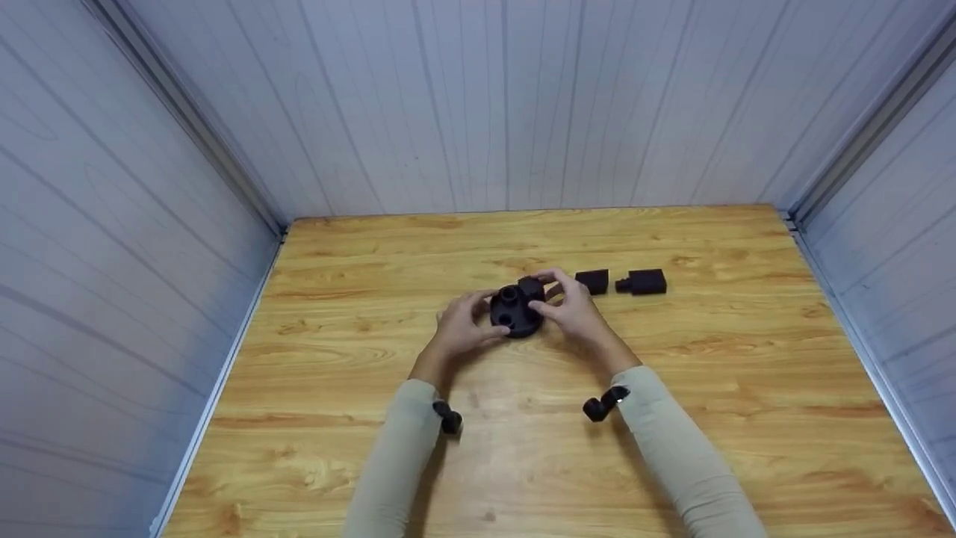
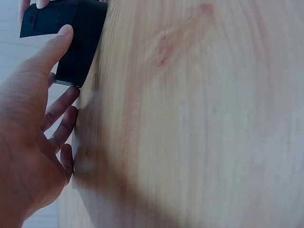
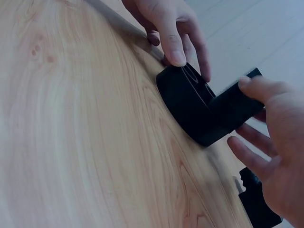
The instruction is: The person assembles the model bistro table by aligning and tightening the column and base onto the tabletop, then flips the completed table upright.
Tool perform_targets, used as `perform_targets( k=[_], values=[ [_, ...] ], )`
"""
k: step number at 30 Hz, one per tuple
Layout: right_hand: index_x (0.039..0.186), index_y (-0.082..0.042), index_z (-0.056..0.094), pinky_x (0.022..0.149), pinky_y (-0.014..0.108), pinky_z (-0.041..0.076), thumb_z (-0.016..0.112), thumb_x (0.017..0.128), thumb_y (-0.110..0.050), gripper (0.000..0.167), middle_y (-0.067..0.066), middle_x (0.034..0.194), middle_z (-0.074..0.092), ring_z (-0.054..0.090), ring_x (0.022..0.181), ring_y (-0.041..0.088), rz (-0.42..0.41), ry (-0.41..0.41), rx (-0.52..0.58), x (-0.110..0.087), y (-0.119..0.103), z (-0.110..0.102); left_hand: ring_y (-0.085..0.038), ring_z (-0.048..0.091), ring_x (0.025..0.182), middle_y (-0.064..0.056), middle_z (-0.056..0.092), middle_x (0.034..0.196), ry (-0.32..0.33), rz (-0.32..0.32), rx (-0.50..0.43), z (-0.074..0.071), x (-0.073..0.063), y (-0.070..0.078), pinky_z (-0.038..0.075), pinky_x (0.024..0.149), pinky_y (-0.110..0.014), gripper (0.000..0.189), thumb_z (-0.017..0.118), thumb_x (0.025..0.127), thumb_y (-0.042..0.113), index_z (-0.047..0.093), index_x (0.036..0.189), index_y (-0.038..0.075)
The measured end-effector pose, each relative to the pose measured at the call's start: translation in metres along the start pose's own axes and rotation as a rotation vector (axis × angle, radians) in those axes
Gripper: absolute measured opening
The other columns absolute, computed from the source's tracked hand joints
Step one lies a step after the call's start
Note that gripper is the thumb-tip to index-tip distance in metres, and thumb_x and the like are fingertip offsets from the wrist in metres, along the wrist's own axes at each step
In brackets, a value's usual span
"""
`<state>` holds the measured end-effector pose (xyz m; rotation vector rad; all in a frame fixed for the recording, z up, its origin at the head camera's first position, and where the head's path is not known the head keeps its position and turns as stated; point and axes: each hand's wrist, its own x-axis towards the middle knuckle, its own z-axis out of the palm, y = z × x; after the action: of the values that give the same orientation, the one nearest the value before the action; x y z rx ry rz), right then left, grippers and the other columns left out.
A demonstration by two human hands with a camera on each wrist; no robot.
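A black round base with round openings in its top sits on the wooden table between the two hands. My left hand grips its left side, thumb near the front edge and fingers around the back. In the left wrist view that thumb lies over the rim of the base. My right hand pinches a black block between thumb and fingers. The block stands up at the right side of the base, its lower end overlapping the base in the right wrist view.
Two more black blocks lie to the right on the table: a plain-looking one close behind the right hand, and one with a narrow stepped end farther right. Pale panel walls enclose the wooden table at the back and sides.
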<state>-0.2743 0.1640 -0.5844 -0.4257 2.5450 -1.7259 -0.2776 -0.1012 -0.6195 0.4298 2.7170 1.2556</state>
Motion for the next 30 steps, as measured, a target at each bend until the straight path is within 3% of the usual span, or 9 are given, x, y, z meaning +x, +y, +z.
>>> perform_targets(
  k=[3, 6, 9, 13, 18, 23, 26, 30],
  values=[
    [0.137, -0.006, 0.064, 0.082, 0.023, 0.056, 0.087, 0.099, -0.009, 0.045, 0.019, 0.132, 0.068, 0.068, 0.099, 0.024, 0.018, 0.057, -0.019, 0.0, 0.0, 0.001, -0.034, 0.069, 0.13, -0.01, 0.077, 0.138, 0.005, 0.014, 0.006, 0.0, 0.001, -0.002, 0.035, 0.107, -0.058, 0.08, 0.095, 0.089, 0.053, 0.065, 0.158, 0.026],
    [0.136, -0.006, 0.059, 0.086, 0.027, 0.057, 0.088, 0.098, -0.01, 0.048, 0.018, 0.126, 0.066, 0.068, 0.1, 0.026, 0.019, 0.066, -0.022, -0.001, 0.001, 0.001, -0.033, 0.069, 0.13, -0.009, 0.077, 0.138, -0.007, 0.007, -0.004, -0.003, -0.001, 0.001, 0.035, 0.106, -0.06, 0.081, 0.094, 0.089, 0.055, 0.065, 0.158, 0.027],
    [0.147, -0.005, 0.054, 0.098, 0.04, 0.058, 0.089, 0.098, -0.014, 0.061, 0.021, 0.137, 0.063, 0.067, 0.115, 0.034, 0.011, 0.035, -0.041, -0.002, 0.003, 0.0, -0.034, 0.068, 0.132, -0.009, 0.077, 0.14, -0.022, -0.008, -0.018, -0.005, -0.003, 0.006, 0.034, 0.108, -0.062, 0.081, 0.094, 0.089, 0.055, 0.064, 0.159, 0.027],
    [0.166, -0.006, 0.042, 0.116, 0.06, 0.052, 0.086, 0.1, -0.012, 0.079, 0.025, 0.164, 0.05, 0.055, 0.145, 0.045, -0.039, -0.044, -0.048, -0.004, 0.001, -0.002, -0.031, 0.069, 0.131, -0.007, 0.076, 0.141, -0.015, -0.007, 0.003, 0.0, 0.002, -0.003, 0.035, 0.108, -0.06, 0.083, 0.094, 0.089, 0.058, 0.063, 0.16, 0.028],
    [0.172, -0.013, 0.044, 0.118, 0.063, 0.055, 0.068, 0.103, 0.007, 0.075, 0.015, 0.18, 0.04, 0.038, 0.165, 0.044, -0.073, -0.128, 0.006, -0.004, -0.005, -0.007, -0.032, 0.07, 0.13, -0.008, 0.077, 0.14, -0.007, 0.01, 0.011, 0.001, 0.004, -0.006, 0.036, 0.104, -0.056, 0.084, 0.094, 0.088, 0.059, 0.064, 0.159, 0.027],
    [0.164, -0.004, 0.055, 0.119, 0.059, 0.056, 0.058, 0.1, 0.015, 0.066, 0.022, 0.175, 0.048, 0.049, 0.159, 0.045, -0.095, -0.158, 0.031, -0.002, -0.004, -0.009, -0.034, 0.07, 0.131, -0.009, 0.077, 0.138, -0.009, 0.005, -0.017, 0.0, 0.001, -0.003, 0.035, 0.106, -0.055, 0.082, 0.095, 0.088, 0.055, 0.064, 0.159, 0.027],
    [0.16, -0.005, 0.061, 0.115, 0.055, 0.06, 0.061, 0.103, 0.011, 0.06, 0.024, 0.17, 0.054, 0.058, 0.15, 0.042, -0.083, -0.148, 0.026, -0.001, -0.004, -0.009, -0.034, 0.07, 0.13, -0.009, 0.078, 0.137, -0.004, 0.009, -0.013, -0.001, 0.0, -0.003, 0.036, 0.105, -0.055, 0.081, 0.095, 0.088, 0.054, 0.065, 0.158, 0.027],
    [0.159, -0.01, 0.064, 0.108, 0.04, 0.06, 0.068, 0.104, 0.005, 0.056, 0.02, 0.164, 0.06, 0.065, 0.139, 0.036, -0.062, -0.115, -0.016, -0.001, 0.0, -0.009, -0.033, 0.07, 0.13, -0.008, 0.078, 0.138, -0.005, 0.012, -0.008, 0.0, 0.001, -0.004, 0.036, 0.105, -0.056, 0.081, 0.095, 0.088, 0.055, 0.064, 0.158, 0.028]
  ],
)
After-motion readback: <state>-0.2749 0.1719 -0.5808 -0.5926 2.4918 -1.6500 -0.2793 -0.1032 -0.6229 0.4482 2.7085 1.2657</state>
